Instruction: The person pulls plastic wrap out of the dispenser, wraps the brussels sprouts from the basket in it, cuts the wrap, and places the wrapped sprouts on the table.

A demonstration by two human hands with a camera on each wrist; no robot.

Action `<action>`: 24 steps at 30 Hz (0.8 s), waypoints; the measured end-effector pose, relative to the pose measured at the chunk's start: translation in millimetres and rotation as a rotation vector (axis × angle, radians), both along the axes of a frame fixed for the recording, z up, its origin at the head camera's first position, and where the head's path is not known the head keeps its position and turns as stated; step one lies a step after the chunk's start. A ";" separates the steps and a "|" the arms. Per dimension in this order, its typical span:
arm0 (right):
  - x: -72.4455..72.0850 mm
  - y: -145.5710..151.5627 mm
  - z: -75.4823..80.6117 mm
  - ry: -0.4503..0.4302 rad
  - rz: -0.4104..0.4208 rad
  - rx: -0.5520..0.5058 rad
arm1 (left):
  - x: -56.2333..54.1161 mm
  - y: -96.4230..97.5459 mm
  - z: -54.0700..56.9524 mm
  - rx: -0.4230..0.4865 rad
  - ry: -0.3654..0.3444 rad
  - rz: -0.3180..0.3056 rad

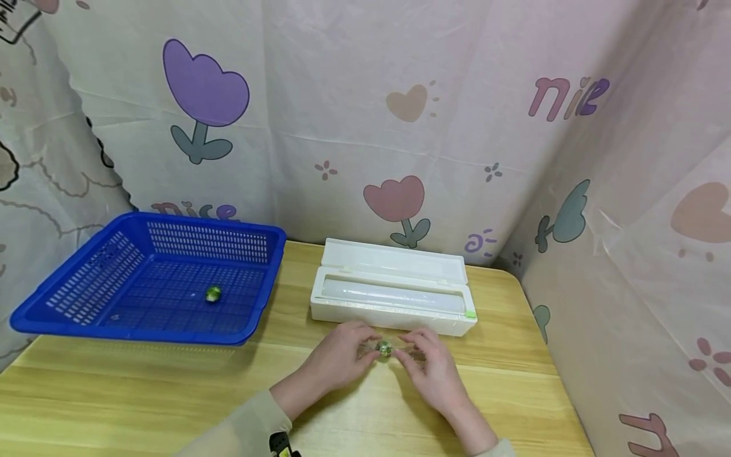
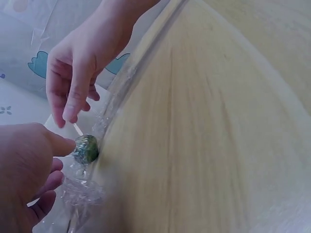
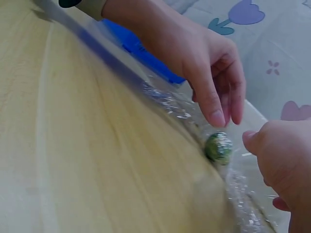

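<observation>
A small round green lollipop (image 1: 385, 348) lies on the table in front of the white box, a white stick (image 2: 78, 129) showing at one side. Clear cling film (image 3: 172, 104) lies crumpled beside and under it. My left hand (image 1: 344, 355) is at the lollipop's left, the thumb tip right at it in the left wrist view. From the other side comes my right hand (image 1: 432, 370), its thumb and forefinger apart, close to the stick. Both hands have bent, spread fingers over the film.
Behind the hands, an open white cling film box (image 1: 394, 311) holds a roll (image 1: 394, 295), its lid tipped back. To the left is a blue plastic basket (image 1: 265, 304) with a similar green ball (image 1: 213, 293) inside. A patterned cloth (image 1: 320, 82) hangs around the wooden table (image 1: 171, 393).
</observation>
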State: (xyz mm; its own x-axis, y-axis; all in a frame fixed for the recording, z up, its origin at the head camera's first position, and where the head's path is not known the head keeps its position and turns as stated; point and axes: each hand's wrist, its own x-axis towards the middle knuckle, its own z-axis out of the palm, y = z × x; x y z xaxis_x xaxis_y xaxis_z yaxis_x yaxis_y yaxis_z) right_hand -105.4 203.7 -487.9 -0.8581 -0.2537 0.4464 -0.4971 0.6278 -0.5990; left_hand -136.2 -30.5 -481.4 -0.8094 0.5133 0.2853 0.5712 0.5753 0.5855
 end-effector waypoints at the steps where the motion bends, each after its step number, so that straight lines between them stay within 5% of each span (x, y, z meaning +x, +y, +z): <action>1: -0.1 2.3 1.4 0.023 -0.007 0.001 | -0.3 -0.3 1.1 0.005 0.004 -0.001; 9: -4.5 26.2 19.2 0.182 -0.080 0.003 | -1.0 -2.2 11.5 0.045 0.043 -0.003; 19: -14.8 72.8 28.9 0.202 -0.254 -0.006 | 3.7 -6.2 16.9 0.093 0.039 -0.002; 24: -23.2 91.8 21.9 0.109 -0.324 0.028 | 4.8 -7.5 15.5 0.117 0.052 -0.013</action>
